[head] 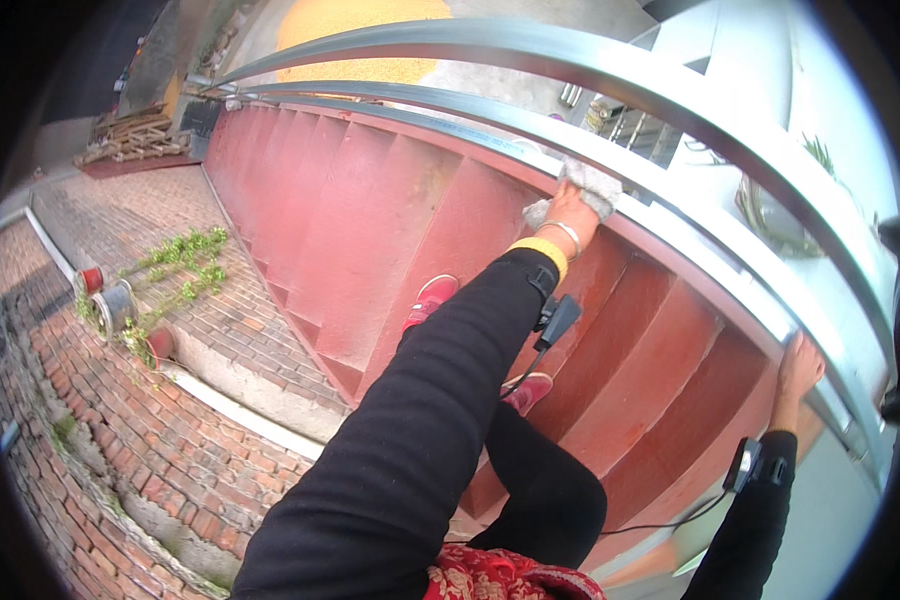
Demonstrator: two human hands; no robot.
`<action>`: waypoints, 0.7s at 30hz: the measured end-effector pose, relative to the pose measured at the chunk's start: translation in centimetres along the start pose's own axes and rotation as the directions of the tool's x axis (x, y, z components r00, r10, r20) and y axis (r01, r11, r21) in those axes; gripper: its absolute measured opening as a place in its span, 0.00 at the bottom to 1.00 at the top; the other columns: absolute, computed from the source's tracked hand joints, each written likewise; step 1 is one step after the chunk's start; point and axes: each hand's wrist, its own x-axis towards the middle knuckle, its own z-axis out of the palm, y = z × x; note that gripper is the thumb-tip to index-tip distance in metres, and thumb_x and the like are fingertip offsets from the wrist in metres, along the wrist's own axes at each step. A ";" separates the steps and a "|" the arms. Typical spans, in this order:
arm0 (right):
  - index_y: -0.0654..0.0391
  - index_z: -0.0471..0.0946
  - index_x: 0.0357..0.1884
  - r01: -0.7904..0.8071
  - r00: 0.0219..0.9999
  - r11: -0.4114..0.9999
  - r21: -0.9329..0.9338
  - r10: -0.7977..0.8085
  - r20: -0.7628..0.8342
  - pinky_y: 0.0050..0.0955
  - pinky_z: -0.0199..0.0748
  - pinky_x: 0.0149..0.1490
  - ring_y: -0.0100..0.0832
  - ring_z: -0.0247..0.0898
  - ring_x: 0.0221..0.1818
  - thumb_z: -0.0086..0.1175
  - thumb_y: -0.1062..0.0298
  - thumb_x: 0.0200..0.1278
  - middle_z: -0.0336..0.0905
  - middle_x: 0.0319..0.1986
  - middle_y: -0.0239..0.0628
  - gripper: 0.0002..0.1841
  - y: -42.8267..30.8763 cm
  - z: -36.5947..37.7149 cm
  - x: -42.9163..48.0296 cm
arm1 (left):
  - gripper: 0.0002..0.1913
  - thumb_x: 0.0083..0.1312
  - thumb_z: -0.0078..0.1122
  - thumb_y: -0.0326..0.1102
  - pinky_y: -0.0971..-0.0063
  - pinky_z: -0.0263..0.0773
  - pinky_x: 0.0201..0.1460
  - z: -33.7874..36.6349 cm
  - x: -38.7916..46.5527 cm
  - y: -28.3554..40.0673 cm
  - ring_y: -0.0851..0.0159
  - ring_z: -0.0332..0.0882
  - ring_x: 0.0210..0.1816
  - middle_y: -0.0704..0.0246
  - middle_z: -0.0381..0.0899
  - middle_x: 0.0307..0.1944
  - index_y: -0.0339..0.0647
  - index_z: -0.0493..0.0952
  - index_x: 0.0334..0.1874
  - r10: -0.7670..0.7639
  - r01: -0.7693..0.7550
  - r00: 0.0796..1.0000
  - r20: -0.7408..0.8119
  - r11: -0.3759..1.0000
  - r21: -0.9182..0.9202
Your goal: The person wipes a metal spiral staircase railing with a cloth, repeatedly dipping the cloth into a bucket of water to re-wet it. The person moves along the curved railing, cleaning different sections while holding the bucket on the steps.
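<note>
My left hand (pixel 574 210) presses a grey cloth (pixel 598 184) against the lowest shiny metal rail of a stair railing, on the far side of the red metal steps. The cloth wraps over the rail and shows on both sides of my fingers. At the right, my right hand (pixel 801 367) grips a metal railing bar (pixel 772 300) lower down the picture. Above both hands curves the thick top handrail (pixel 540 49). Both forearms are in black sleeves with small devices strapped near the wrists.
Red metal stairs (pixel 390 180) lie under my red shoes (pixel 529 391). At the left are a brick wall (pixel 195 480), potted plants (pixel 187 259) and a stack of wooden pieces (pixel 139 135). Beyond the railing is a yellow patch (pixel 360 37) on the ground.
</note>
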 end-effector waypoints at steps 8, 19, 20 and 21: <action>0.50 0.82 0.48 0.040 0.998 0.997 -0.067 -0.044 -0.055 0.45 0.62 0.65 0.44 0.75 0.54 0.32 0.50 0.75 0.83 0.48 0.37 0.24 1.2 1.0 0.2 | 0.26 0.64 0.51 0.29 0.58 0.70 0.64 -2.9 -0.7 -11.5 0.43 0.72 0.61 0.46 0.67 0.66 0.42 0.69 0.67 -0.336 0.331 0.942 -0.004 0.930 -0.159; 0.67 0.81 0.45 0.042 0.972 0.981 0.187 -0.084 0.219 0.52 0.67 0.57 0.57 0.76 0.50 0.37 0.43 0.75 0.81 0.42 0.61 0.32 -2.6 -6.5 -0.5 | 0.16 0.62 0.50 0.21 0.60 0.80 0.49 -5.8 -15.8 -15.1 0.58 0.84 0.44 0.60 0.84 0.44 0.32 0.76 0.52 -0.687 0.232 0.618 0.382 -0.304 -0.924; 0.71 0.79 0.42 0.046 0.992 0.935 0.351 -0.083 0.091 0.51 0.67 0.56 0.60 0.74 0.47 0.43 0.46 0.74 0.79 0.41 0.66 0.30 -4.2 -8.3 -1.6 | 0.16 0.62 0.49 0.21 0.60 0.80 0.49 -6.4 -17.9 -14.8 0.58 0.84 0.44 0.60 0.84 0.44 0.33 0.76 0.52 -0.675 0.197 0.623 0.395 -0.354 -0.914; 0.71 0.78 0.41 -0.005 0.964 0.909 0.416 -0.107 0.245 0.49 0.68 0.54 0.61 0.72 0.45 0.49 0.52 0.73 0.77 0.42 0.66 0.24 -5.3 -11.0 -2.4 | 0.16 0.62 0.48 0.20 0.60 0.80 0.50 -7.2 -20.1 -14.6 0.57 0.84 0.44 0.60 0.84 0.44 0.33 0.76 0.52 -0.649 0.137 0.647 0.400 -0.417 -0.898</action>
